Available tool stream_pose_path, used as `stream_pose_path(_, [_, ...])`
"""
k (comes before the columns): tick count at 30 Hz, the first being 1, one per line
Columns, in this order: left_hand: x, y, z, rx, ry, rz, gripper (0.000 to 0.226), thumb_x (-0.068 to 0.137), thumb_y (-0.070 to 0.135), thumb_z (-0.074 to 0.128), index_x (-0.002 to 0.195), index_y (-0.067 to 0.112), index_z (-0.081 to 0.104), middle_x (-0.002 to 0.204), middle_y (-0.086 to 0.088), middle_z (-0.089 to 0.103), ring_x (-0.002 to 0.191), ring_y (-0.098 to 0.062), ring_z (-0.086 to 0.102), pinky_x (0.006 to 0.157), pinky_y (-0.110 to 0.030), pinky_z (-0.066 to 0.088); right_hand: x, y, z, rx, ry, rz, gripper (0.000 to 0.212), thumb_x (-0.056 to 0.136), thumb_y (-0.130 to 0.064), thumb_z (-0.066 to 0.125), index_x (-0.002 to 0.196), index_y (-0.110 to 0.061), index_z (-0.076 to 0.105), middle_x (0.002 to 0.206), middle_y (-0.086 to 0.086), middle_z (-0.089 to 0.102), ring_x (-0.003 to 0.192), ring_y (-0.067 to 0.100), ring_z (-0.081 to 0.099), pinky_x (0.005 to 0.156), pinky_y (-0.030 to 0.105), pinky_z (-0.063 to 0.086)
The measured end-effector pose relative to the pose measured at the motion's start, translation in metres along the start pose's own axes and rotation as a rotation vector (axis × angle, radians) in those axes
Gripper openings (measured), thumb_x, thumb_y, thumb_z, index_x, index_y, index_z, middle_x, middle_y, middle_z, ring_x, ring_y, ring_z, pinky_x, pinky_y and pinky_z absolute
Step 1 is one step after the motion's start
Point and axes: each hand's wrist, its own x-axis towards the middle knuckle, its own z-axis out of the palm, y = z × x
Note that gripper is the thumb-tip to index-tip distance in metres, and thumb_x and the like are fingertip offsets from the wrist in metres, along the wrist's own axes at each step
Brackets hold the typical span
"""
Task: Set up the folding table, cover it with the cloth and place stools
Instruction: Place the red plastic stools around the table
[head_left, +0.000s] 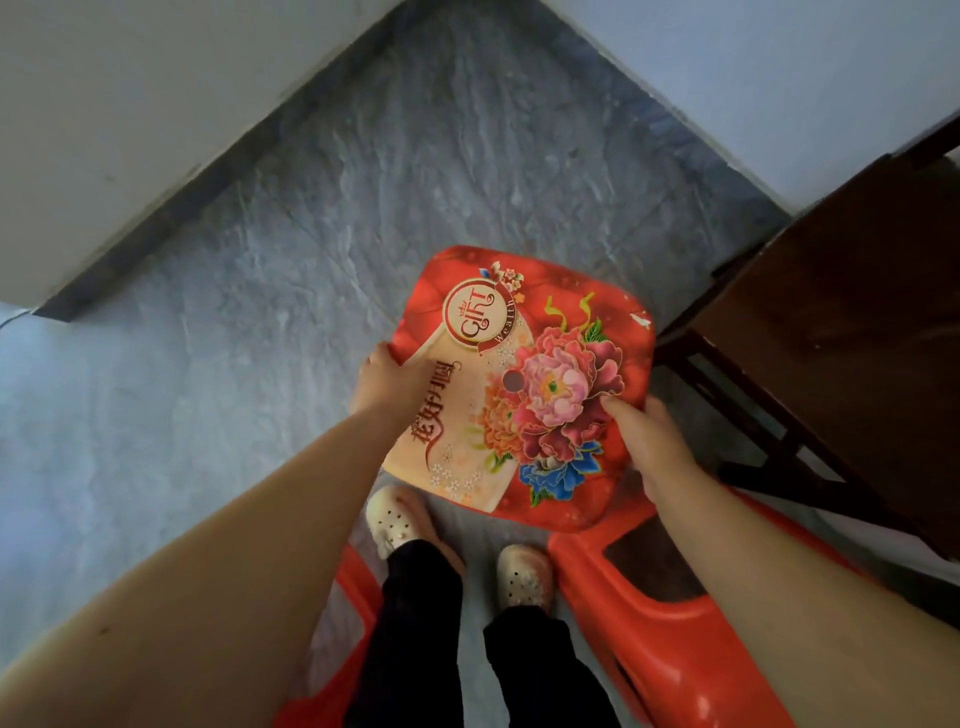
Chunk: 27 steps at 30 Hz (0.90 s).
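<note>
Red plastic stool (524, 389) is sitting mid-frame, seen from above, seat facing the camera. Seat is showing a printed peony design, a round "GIFT / Wealth" badge, a cream fan-shaped panel with Chinese characters, and a small round hole near the centre. Its red legs (649, 613) are spreading out below the seat, on both sides of the person's feet; cannot tell whether the legs are touching the floor or whether more than one stool is stacked.

Left hand (387, 382) is gripping the seat's left edge, thumb lying on top of the print, grip clenched on the stool. Right hand (652, 439) is clamping the seat's right edge, fingers wrapping under the rim, grip also closed on the stool. Both bare forearms are reaching in from the bottom corners.

Directly below the seat, two pale perforated clogs (397, 519) and black trousers (421, 623) are showing.

Grey stone-pattern floor (389, 182) is running under everything. Dark brown wooden furniture (841, 322) is standing just beside the stool on the right, its frame rails showing underneath. Pale walls (130, 78) are meeting at a corner at the top, with a dark skirting strip along the left one.
</note>
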Motion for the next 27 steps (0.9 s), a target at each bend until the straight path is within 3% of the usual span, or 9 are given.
stream_pose_path(4, [0.010,0.002,-0.022,-0.119,0.001,-0.066,0.066,0.062,0.046,0.050,0.118,0.010,0.050,0.115,-0.010,0.057,0.100,-0.029,0.058,0.085,-0.044,0.051,-0.022,-0.032,0.030,-0.032,0.054,-0.027,0.056,0.057,-0.049,0.065,0.105,-0.020,0.060,0.100,0.005,0.069,0.092,0.026,0.066,0.088,0.045,0.052])
stream_pose_path(7, [0.027,-0.010,-0.065,-0.209,0.013,-0.120,0.063,0.064,0.047,0.050,0.117,0.012,0.050,0.112,-0.009,0.059,0.097,-0.028,0.060,0.083,-0.043,0.052,-0.037,-0.075,0.067,-0.086,0.043,-0.092,0.020,0.074,-0.031,0.067,0.090,-0.020,0.062,0.090,0.001,0.068,0.084,0.020,0.064,0.085,0.038,0.051])
stream_pose_path(8, [0.034,-0.017,-0.084,-0.239,0.021,-0.131,0.060,0.065,0.047,0.049,0.114,0.013,0.051,0.109,-0.009,0.061,0.095,-0.028,0.061,0.082,-0.042,0.053,-0.040,-0.092,0.083,-0.109,0.031,-0.116,0.017,0.075,-0.031,0.066,0.088,-0.020,0.062,0.088,0.001,0.068,0.082,0.019,0.064,0.083,0.036,0.051])
stream_pose_path(12, [0.059,-0.054,-0.173,-0.373,0.096,-0.199,0.037,0.071,0.046,0.050,0.097,0.019,0.048,0.097,-0.007,0.064,0.087,-0.027,0.063,0.080,-0.040,0.052,-0.061,-0.167,0.172,-0.250,-0.075,-0.203,0.024,0.071,-0.036,0.064,0.087,-0.020,0.068,0.089,0.007,0.073,0.082,0.026,0.068,0.082,0.044,0.055])
stream_pose_path(14, [0.070,-0.075,-0.218,-0.490,0.164,-0.257,0.036,0.074,0.047,0.051,0.096,0.018,0.049,0.096,-0.008,0.065,0.086,-0.027,0.063,0.080,-0.042,0.053,-0.075,-0.206,0.228,-0.322,-0.145,-0.238,0.023,0.069,-0.037,0.064,0.084,-0.021,0.069,0.087,0.007,0.073,0.083,0.028,0.068,0.086,0.047,0.054])
stream_pose_path(18, [0.085,-0.122,-0.288,-0.667,0.325,-0.364,0.049,0.069,0.057,0.048,0.097,0.016,0.052,0.094,-0.007,0.065,0.086,-0.027,0.063,0.080,-0.042,0.053,-0.097,-0.259,0.337,-0.460,-0.256,-0.332,0.049,0.052,-0.047,0.062,0.090,-0.017,0.067,0.084,0.007,0.073,0.080,0.028,0.069,0.084,0.048,0.054])
stream_pose_path(22, [0.101,-0.179,-0.345,-0.853,0.558,-0.497,0.062,0.065,0.066,0.046,0.099,0.015,0.056,0.095,-0.006,0.066,0.089,-0.027,0.063,0.083,-0.045,0.052,-0.131,-0.294,0.456,-0.624,-0.397,-0.460,0.063,0.047,-0.053,0.061,0.101,-0.019,0.058,0.092,0.005,0.070,0.084,0.028,0.067,0.084,0.047,0.054])
stream_pose_path(27, [0.104,-0.238,-0.400,-1.037,0.803,-0.642,0.061,0.073,0.065,0.050,0.103,0.013,0.052,0.100,-0.005,0.063,0.094,-0.025,0.060,0.084,-0.042,0.049,-0.185,-0.323,0.588,-0.751,-0.652,-0.632,0.043,0.072,-0.036,0.063,0.111,-0.021,0.052,0.103,0.004,0.066,0.091,0.026,0.065,0.087,0.045,0.053])
